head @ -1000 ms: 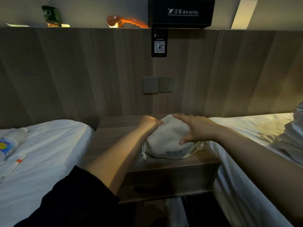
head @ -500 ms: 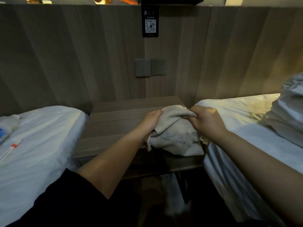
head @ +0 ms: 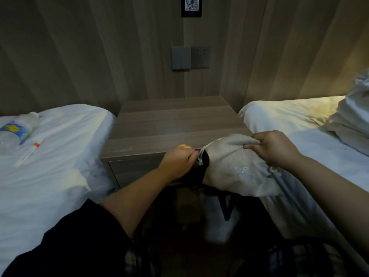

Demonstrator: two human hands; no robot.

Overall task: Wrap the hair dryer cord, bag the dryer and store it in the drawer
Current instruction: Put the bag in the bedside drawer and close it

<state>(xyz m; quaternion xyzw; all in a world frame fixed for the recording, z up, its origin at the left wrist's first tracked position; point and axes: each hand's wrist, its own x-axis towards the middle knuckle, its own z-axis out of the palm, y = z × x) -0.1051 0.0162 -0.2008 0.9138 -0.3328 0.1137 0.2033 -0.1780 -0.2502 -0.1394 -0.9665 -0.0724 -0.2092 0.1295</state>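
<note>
Wood-panelled wall (head: 79, 56) backs a small nightstand whose tabletop (head: 175, 124) sits between two white beds. Off the tabletop's front right corner hangs the bag (head: 235, 168), a pale cloth drawstring sack with faint printing on its side, held in the air in front of the nightstand and just beside the right bed (head: 289, 120). Its mouth faces left and shows something dark inside, which I cannot make out clearly. The right hand (head: 275, 148) pinches a fold of cloth at the bag's upper right, fingers clamped on the fabric. The left hand (head: 177, 162) is closed at the mouth, fingers together on the knotted drawstring (head: 200, 159). A second cord end trails down the bag's right side near the right wrist. Behind the left hand is the drawer (head: 135, 168) front of the nightstand; the picture is too dark and blurred to tell whether it is pulled out. A dark sleeve (head: 69, 240) covers the left upper arm. On the left bed (head: 50, 166) lie a plastic bottle (head: 14, 132) with a blue and yellow label and, just beside it, a thin white stick (head: 30, 153) with an orange band. Crumpled bedding (head: 351, 120) is piled on the right bed. On the wall above the nightstand are a switch (head: 180, 58) and a socket (head: 200, 57) side by side, with a QR card (head: 191, 6) higher up.
</note>
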